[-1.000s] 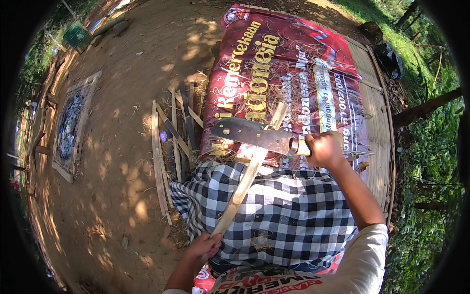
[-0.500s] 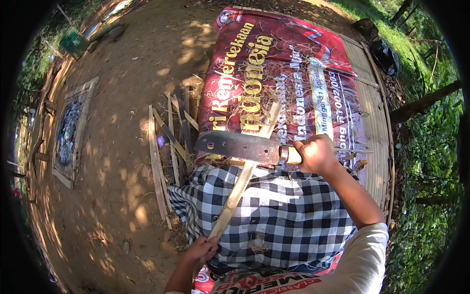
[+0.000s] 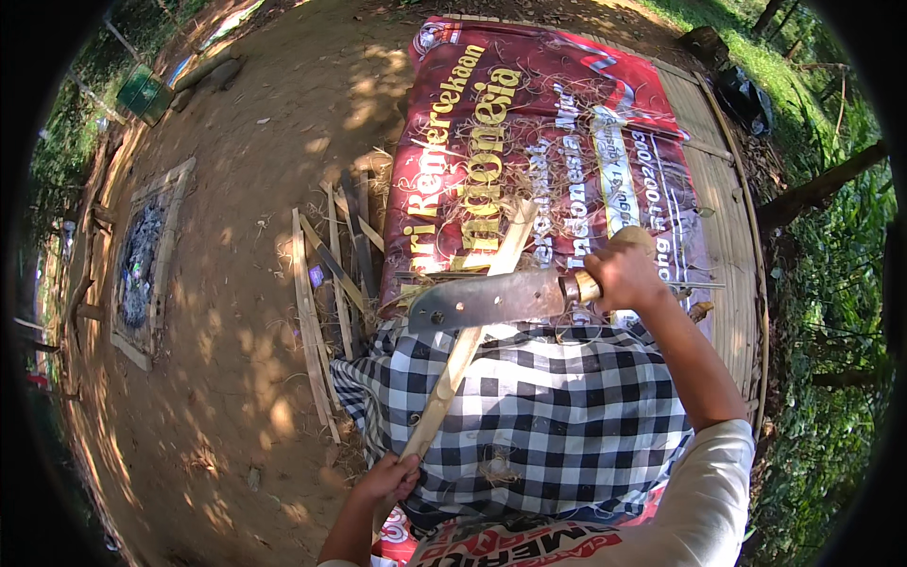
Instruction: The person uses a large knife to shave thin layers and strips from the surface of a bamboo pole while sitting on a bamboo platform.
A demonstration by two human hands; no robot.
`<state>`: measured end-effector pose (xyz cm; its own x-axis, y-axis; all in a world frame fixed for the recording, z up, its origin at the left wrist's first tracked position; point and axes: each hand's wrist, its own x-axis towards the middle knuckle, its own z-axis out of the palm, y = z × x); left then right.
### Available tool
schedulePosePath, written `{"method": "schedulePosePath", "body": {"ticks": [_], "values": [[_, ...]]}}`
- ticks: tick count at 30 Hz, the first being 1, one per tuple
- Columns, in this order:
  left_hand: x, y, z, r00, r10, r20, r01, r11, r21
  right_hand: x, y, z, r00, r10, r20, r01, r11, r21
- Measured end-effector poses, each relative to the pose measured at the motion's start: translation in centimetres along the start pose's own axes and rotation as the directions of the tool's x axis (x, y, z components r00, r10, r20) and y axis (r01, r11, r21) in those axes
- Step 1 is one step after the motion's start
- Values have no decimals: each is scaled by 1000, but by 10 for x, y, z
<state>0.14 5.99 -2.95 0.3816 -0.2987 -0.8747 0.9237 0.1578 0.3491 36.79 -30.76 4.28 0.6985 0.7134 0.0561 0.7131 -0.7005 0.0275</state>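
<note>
My right hand [image 3: 627, 272] is wrapped round the wooden handle of a machete [image 3: 491, 301]. Its broad dark blade, pierced with a few holes, points left and lies across a bamboo strip [image 3: 444, 383]. The lower end of that pale strip sits in my closed left hand [image 3: 388, 478]. From there the strip slants up and away over a black-and-white checked cloth [image 3: 557, 416] on my lap, its far end above the red banner. The blade hides a short stretch of the strip.
A red printed banner [image 3: 444, 151] strewn with thin shavings covers a bamboo platform [image 3: 732, 255]. Several bamboo strips [image 3: 312, 321] lie on the dirt ground to the left. Farther left is a framed ash pit [image 3: 142, 255]; a green container [image 3: 145, 94] stands at the far left.
The machete has shifted slightly right and toward me, its tip dipping lower. My right hand moved a little right with it. My left hand keeps its hold on the strip.
</note>
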Motion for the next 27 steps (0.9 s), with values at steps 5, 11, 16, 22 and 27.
{"method": "schedulePosePath", "body": {"ticks": [5, 11, 16, 22, 27], "values": [[3, -7, 3, 998, 54, 26, -53, 997, -60, -17, 62, -7, 686, 724, -67, -712, 688, 139], [-5, 0, 10, 998, 54, -30, -55, 997, -54, -65, 27, -13, 579, 776, 250, -572, 168, 803], [-18, 5, 26, 987, 71, -144, -66, 997, 38, -98, -43, -29, 662, 650, 374, -315, -212, 925], [-36, 16, 51, 890, 319, -326, -133, 865, 484, -140, -92, -13, 812, 470, 347, -97, -478, 873], [-45, 12, 54, 827, 451, -336, -129, 733, 668, -177, -124, -5, 841, 341, 421, -29, -747, 664]]}}
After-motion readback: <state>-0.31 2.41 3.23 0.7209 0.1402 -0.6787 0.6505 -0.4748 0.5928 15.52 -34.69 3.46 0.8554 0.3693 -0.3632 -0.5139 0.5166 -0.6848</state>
